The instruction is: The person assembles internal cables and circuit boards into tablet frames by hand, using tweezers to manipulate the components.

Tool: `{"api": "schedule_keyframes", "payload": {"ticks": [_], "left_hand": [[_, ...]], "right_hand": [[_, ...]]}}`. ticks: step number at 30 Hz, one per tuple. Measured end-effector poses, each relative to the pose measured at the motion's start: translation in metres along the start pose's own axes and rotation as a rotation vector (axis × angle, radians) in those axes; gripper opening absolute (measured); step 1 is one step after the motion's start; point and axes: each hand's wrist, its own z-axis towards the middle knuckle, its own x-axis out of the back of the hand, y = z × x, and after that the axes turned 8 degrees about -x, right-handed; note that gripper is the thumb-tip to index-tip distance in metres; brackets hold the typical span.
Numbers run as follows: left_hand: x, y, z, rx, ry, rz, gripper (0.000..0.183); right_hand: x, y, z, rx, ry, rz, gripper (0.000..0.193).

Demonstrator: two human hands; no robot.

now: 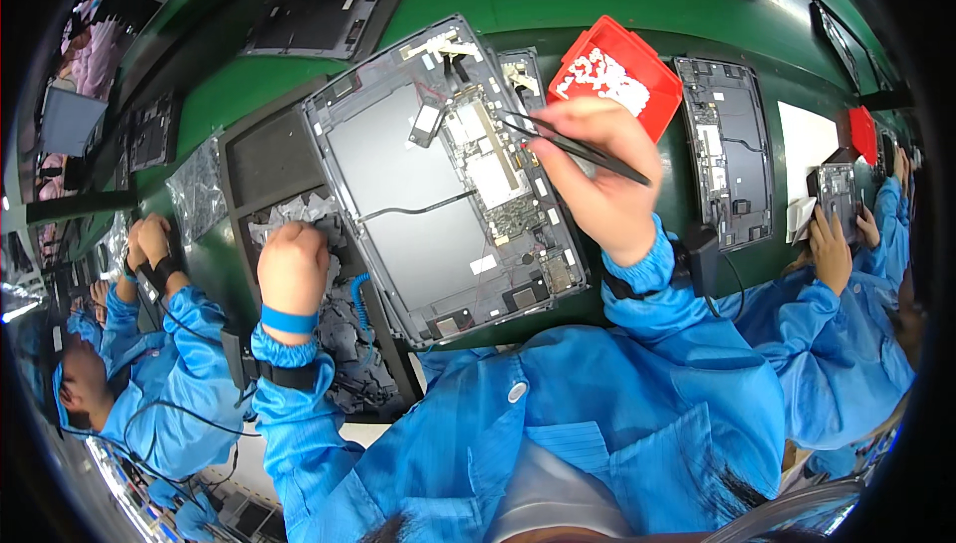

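My right hand [607,175] grips black tweezers [609,159], their tips over the upper right edge of an opened grey device casing [398,234]. Inside that casing run a long circuit board [488,160], a black cable [418,209] and a small dark grey block with a white label [427,123]. The casing lies tilted in front of me, overlapping a black tray [274,160]. My left hand [292,269] is closed, fingers curled under, above the tray's compartment of grey and white scraps [349,354]. Whether it holds anything is hidden. A blue band circles my left wrist.
A red bin [652,80] with small white pieces stands beyond my right hand. Another opened casing [732,155] lies to the right, and one [314,15] at the far left. A blue coiled cord [359,302] crosses the tray. Co-workers sit on both sides.
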Motion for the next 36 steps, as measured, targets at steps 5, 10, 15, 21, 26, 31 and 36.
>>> {"api": "schedule_keyframes", "payload": {"ticks": [5, 10, 15, 21, 26, 31, 36], "left_hand": [[-0.004, 0.000, 0.000, 0.087, -0.009, -0.135, 0.012], [-0.004, 0.007, 0.006, 0.106, 0.034, -0.032, 0.020], [-0.001, 0.000, 0.006, 0.033, -0.004, -0.088, 0.023], [-0.002, -0.003, 0.002, 0.011, -0.018, -0.057, 0.028], [-0.003, -0.007, -0.001, -0.049, -0.024, -0.090, 0.033], [0.002, -0.019, -0.005, -0.032, 0.202, -0.195, 0.012], [0.033, -0.021, -0.011, 0.412, 0.564, -0.607, 0.014]], "right_hand": [[-0.011, 0.013, 0.015, 0.034, -0.077, -0.092, 0.019], [-0.013, 0.010, 0.014, 0.076, -0.077, -0.148, 0.019], [-0.015, 0.011, 0.013, 0.087, -0.048, -0.148, 0.020], [-0.020, 0.020, 0.009, 0.107, 0.010, -0.102, 0.021], [-0.022, 0.020, 0.007, 0.084, 0.033, -0.082, 0.021], [-0.019, 0.016, 0.007, 0.034, 0.048, -0.075, 0.021], [-0.018, 0.012, 0.007, -0.007, -0.034, -0.102, 0.024]]}}
